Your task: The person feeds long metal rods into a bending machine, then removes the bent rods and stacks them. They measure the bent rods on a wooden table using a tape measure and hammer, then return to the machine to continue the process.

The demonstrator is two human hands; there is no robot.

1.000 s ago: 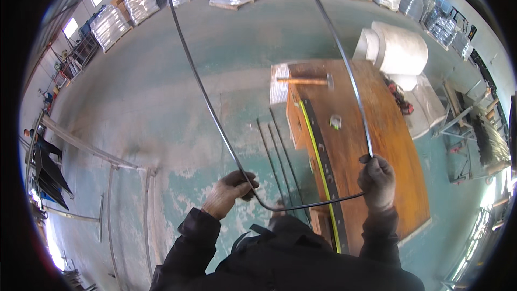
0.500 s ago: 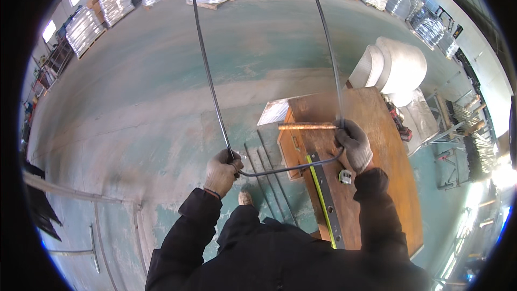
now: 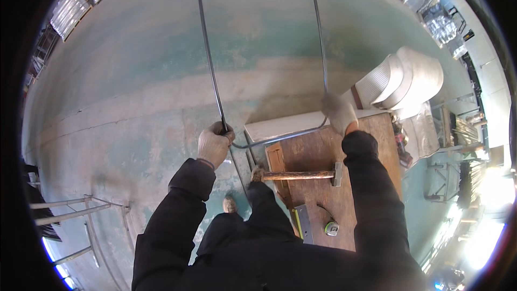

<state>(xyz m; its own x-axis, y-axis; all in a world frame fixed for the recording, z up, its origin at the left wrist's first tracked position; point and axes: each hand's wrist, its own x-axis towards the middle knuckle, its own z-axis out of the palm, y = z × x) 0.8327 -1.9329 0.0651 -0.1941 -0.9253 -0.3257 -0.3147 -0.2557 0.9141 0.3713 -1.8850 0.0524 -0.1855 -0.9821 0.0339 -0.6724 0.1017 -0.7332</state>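
Both gloved hands hold a dark metal rod frame (image 3: 279, 138), bent into a U whose long sides run out past the top edge. My left hand (image 3: 214, 146) is closed round its near left corner. At the near right corner, my right hand (image 3: 340, 114) grips the frame, slightly blurred and higher than the left. Below the frame, a hammer (image 3: 299, 175) with a wooden handle lies across the brown wooden table (image 3: 304, 156). A spirit level (image 3: 303, 223) and a green-and-white tape measure (image 3: 332, 229) rest nearer my body, the level partly hidden by my clothing.
Large white rolls (image 3: 414, 78) stand beyond the table's right corner. Metal racks (image 3: 458, 134) holding rods are at the right. A metal stand (image 3: 89, 205) is at lower left. Wrapped pallets (image 3: 70, 13) line the far side of the painted floor (image 3: 134, 75).
My view has tilted down and shifted. Both hands have carried the frame outward, away from my body. The hammer's head, hidden behind my right hand before, now shows.
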